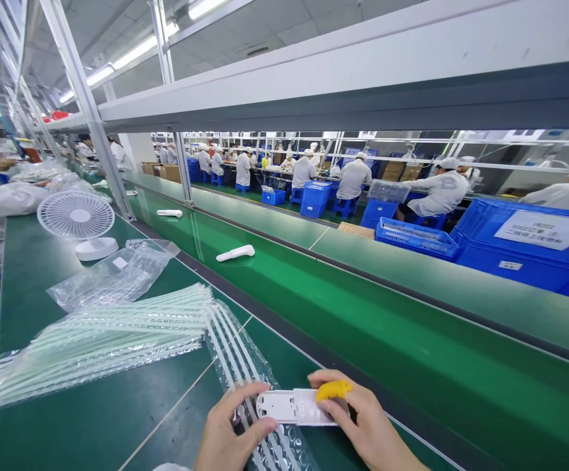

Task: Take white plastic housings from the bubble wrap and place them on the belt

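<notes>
Near the bottom centre, both hands share a white plastic casing [280, 407], held level with its recessed inner side facing up. Its left end sits between the thumb and fingers of my left hand [233, 428]. My right hand [360, 415] pinches the right end, with a yellow cover on one finger. Part of that end is hidden behind the fingers. Directly under the casing lies a clear plastic sleeve with pale strips [238, 350]. A larger pile of wrapped pale strips [118, 340] spreads to the left.
A white fan [81, 219] and a clear plastic bag [118, 275] stand farther up the bench. Two white parts [235, 253] lie on the green conveyor [363, 314]. A co-worker's sleeve [4, 199] reaches in at left. Blue bins [524, 242] stand beyond; a shelf [338, 85] hangs overhead.
</notes>
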A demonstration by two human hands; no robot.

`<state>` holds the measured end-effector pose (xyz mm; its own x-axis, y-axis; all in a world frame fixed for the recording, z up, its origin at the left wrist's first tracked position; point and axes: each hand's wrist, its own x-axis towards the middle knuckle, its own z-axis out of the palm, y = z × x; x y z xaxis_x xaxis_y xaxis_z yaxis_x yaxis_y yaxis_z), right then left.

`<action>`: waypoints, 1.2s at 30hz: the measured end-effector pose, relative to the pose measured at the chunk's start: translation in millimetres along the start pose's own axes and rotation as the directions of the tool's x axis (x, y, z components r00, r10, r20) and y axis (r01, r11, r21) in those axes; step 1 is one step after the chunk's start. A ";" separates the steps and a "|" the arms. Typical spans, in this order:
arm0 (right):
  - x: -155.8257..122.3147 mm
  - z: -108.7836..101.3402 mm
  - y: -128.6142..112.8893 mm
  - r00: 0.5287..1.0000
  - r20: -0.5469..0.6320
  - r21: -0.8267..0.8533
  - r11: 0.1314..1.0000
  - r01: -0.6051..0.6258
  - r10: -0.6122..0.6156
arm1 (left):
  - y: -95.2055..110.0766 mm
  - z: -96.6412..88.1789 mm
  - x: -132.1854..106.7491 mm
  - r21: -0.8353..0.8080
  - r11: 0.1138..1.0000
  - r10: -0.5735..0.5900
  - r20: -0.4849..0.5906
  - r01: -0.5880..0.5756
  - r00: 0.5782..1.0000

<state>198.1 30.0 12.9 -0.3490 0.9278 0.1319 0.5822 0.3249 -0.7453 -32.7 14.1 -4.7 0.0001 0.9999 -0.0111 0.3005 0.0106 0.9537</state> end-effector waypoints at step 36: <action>-12.8 -23.3 8.8 0.996 0.012 -0.156 0.984 -0.081 0.084 | 1.8 0.9 -7.0 0.222 0.975 0.026 0.024 -0.030 0.999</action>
<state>224.8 25.3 19.9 -0.3074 0.9496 0.0610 0.7160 0.2731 -0.6425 -31.3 7.1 -3.1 0.0304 0.9995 0.0064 0.5044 -0.0209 0.8632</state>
